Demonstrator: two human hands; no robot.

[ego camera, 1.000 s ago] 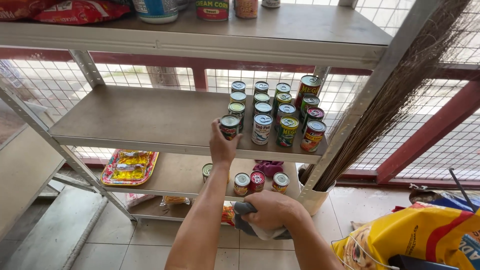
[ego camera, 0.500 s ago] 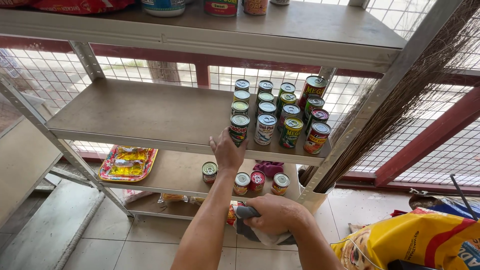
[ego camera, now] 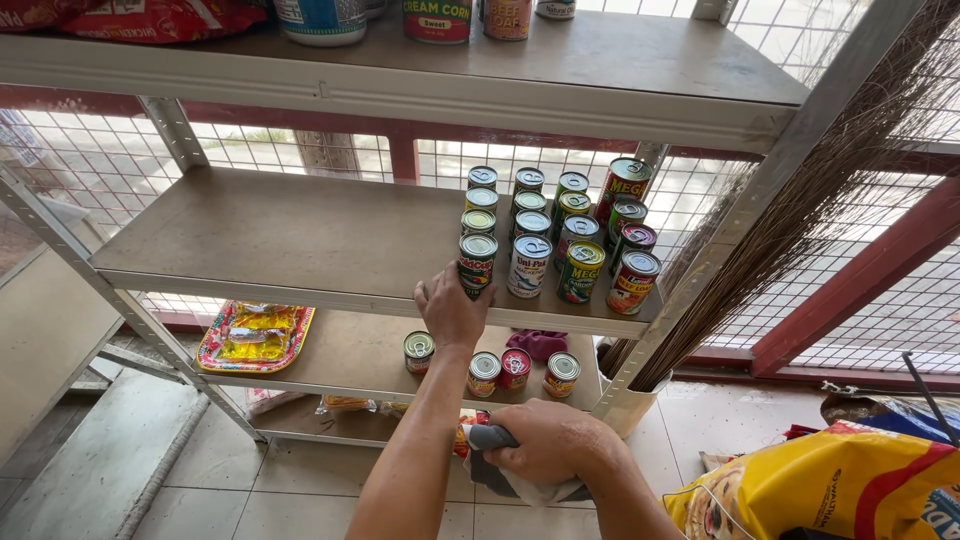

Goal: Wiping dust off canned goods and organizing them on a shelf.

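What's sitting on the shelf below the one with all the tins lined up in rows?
On the lower shelf: four small cans, a pink cloth behind them, and a tray of yellow packets at the left. The left hand and the middle shelf's edge hide what lies further back.

left hand [ego camera: 452, 310] raised, fingers curled (arm extended) | right hand [ego camera: 548, 440] low, fisted grip

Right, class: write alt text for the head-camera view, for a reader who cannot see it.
A person's left hand grips a green-labelled tin can at the front of rows of cans on a grey metal shelf. Their right hand holds a grey-handled tool wrapped in white cloth lower down, and a stick broom leans against the rack.
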